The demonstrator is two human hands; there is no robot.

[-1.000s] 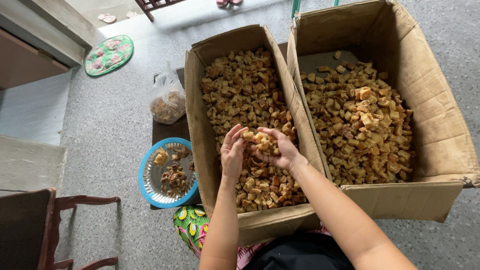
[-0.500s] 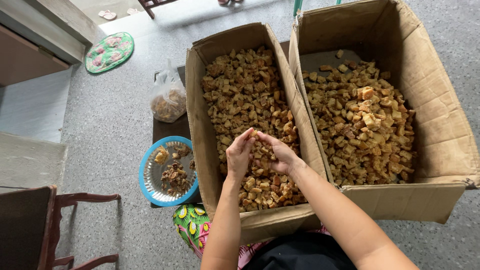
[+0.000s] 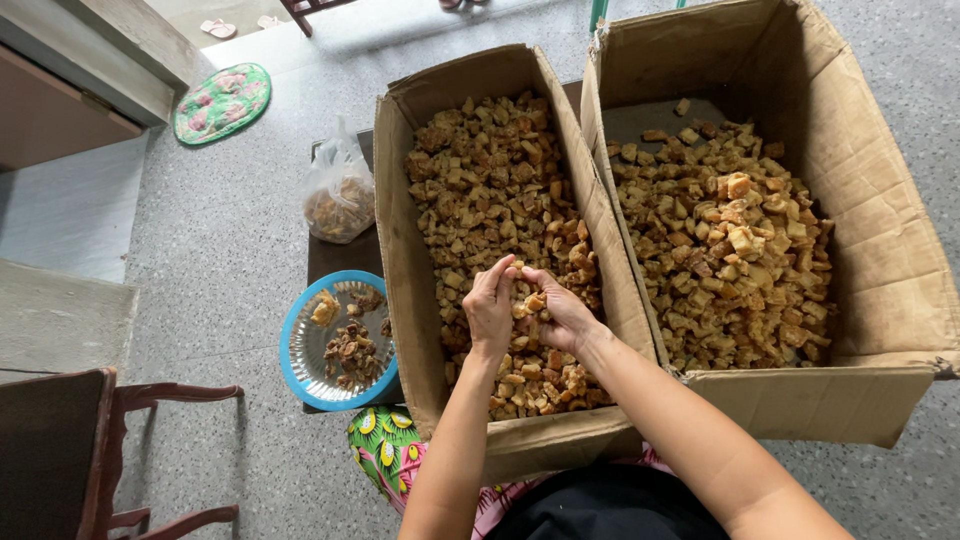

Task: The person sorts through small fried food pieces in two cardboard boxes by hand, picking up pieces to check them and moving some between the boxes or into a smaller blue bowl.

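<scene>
Speckled floor; left hand (image 3: 489,312) and right hand (image 3: 562,312) pinch brown chunks (image 3: 524,299) together over the left cardboard box (image 3: 400,250).

We look down on a speckled grey terrazzo floor (image 3: 230,230), where two open cardboard boxes of brown fried chunks sit side by side, the narrower box (image 3: 398,250) touching the wider one (image 3: 880,250). Just left of the narrower box we see a dark low board (image 3: 335,255) carrying a knotted clear plastic bag (image 3: 338,195) of the same chunks and a blue-rimmed plate (image 3: 300,345) of scraps. Farther off, a round green mat (image 3: 222,102) lies near the step (image 3: 100,60), and a dark red wooden chair (image 3: 90,450) stands at lower left.
</scene>
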